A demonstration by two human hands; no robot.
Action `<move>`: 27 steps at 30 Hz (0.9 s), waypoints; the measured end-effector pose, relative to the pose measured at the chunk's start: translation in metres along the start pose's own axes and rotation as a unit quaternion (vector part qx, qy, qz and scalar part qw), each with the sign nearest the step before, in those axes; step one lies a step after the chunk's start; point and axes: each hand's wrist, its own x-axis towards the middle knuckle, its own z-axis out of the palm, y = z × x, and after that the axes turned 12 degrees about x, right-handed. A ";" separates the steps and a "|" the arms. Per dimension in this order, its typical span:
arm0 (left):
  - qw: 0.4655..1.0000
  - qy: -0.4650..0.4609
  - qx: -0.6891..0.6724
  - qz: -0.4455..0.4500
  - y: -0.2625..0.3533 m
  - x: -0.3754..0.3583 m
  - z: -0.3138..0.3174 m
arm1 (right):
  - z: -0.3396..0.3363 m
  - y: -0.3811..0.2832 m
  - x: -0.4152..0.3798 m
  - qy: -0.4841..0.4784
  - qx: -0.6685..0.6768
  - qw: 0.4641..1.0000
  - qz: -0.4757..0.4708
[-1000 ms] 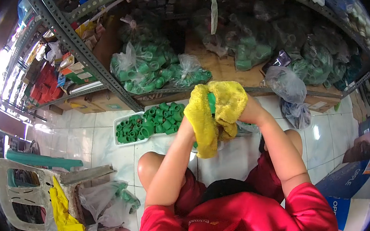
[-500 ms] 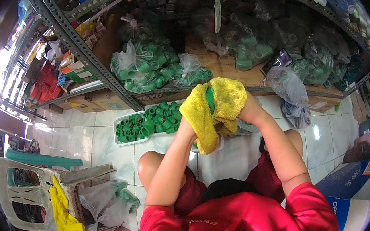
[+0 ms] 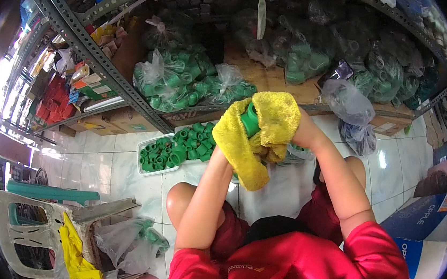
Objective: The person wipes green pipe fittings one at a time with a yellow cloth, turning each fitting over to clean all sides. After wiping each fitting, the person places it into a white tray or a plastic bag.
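Note:
A yellow terry cloth (image 3: pixel 279 115) is wrapped about a green plastic pipe fitting (image 3: pixel 250 119), whose middle shows between two folds. My left hand (image 3: pixel 223 158) grips the fitting through the cloth from the left, its fingers covered by the fabric. On the other side my right hand (image 3: pixel 306 130) is closed on the cloth, with most of its fingers hidden too. Both hands are held up in front of my knees, over the tiled floor. Beyond my left hand lie many loose green fittings in a white tray (image 3: pixel 157 171) and beside it.
A metal shelf (image 3: pixel 115 77) ahead holds clear bags of green fittings (image 3: pixel 174 71). One grey plastic bag (image 3: pixel 346 101) hangs over its lower edge. To the left is a worn plastic chair (image 3: pixel 7 235) with a yellow cloth piece (image 3: pixel 76 256); blue-and-white boxes (image 3: pixel 422 220) stand right.
The cloth folds have parted and more of the green fitting shows between them. My left hand has shifted slightly left and down, my right hand slightly right.

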 end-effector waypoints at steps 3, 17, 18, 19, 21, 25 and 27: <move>1.000 -0.004 -0.014 -0.019 0.004 -0.001 0.006 | -0.007 0.002 0.000 -0.027 0.066 0.997 0.010; 0.995 0.006 0.046 0.087 -0.018 0.012 -0.003 | 0.013 -0.003 0.004 -0.022 0.037 0.999 0.007; 0.995 0.006 0.047 0.087 -0.015 0.012 -0.003 | 0.010 0.000 0.005 -0.022 0.038 0.999 0.006; 0.997 0.001 0.013 0.076 -0.012 0.011 -0.003 | 0.007 0.006 0.006 -0.030 0.060 0.998 0.004; 0.997 0.003 -0.067 0.030 -0.009 0.013 -0.003 | 0.002 0.016 0.008 -0.046 0.056 0.997 -0.026; 0.995 -0.044 -0.062 0.067 -0.012 0.012 -0.005 | 0.002 0.012 0.007 -0.037 0.058 0.997 -0.035; 0.956 0.063 0.224 0.176 -0.015 0.003 0.007 | 0.008 0.009 0.006 0.006 0.026 0.995 -0.098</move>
